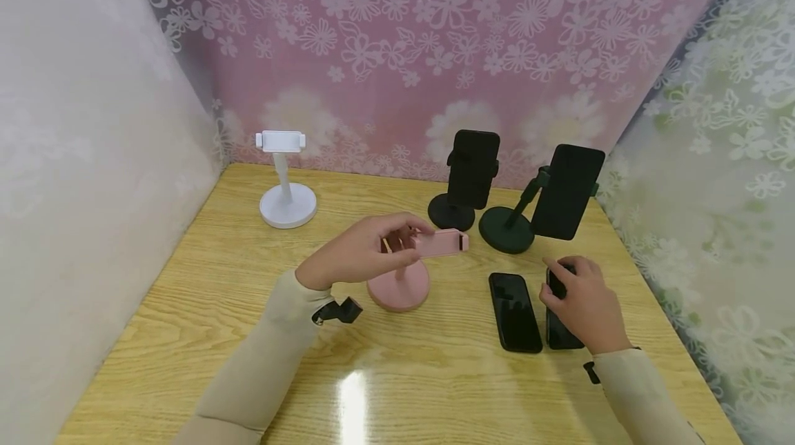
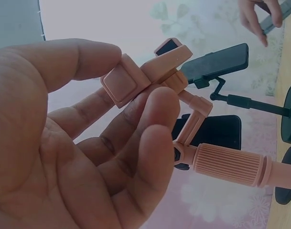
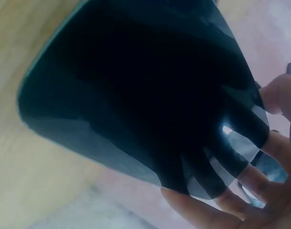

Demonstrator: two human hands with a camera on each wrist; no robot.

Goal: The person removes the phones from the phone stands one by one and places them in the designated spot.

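My left hand (image 1: 366,248) pinches one end of the holder on a pink phone stand (image 1: 397,286). In the left wrist view the thumb and fingertips are on the pink clamp end (image 2: 122,81), and the ribbed stem (image 2: 229,164) runs off to the right. On the right, my right hand (image 1: 584,300) holds a black phone (image 1: 559,334) by its edges near the far end; the hand covers much of it. The right wrist view shows this phone's dark screen (image 3: 135,95) close up, with fingers (image 3: 267,186) along its end. Another black phone (image 1: 515,314) lies just left of it.
A white phone stand (image 1: 288,203) with a bare holder stands back left. Behind the hands, a black stand (image 1: 451,214) and a dark green stand (image 1: 506,231) each bear a black phone. Flowered cloth (image 1: 385,52) hangs around the wooden table (image 1: 205,279).
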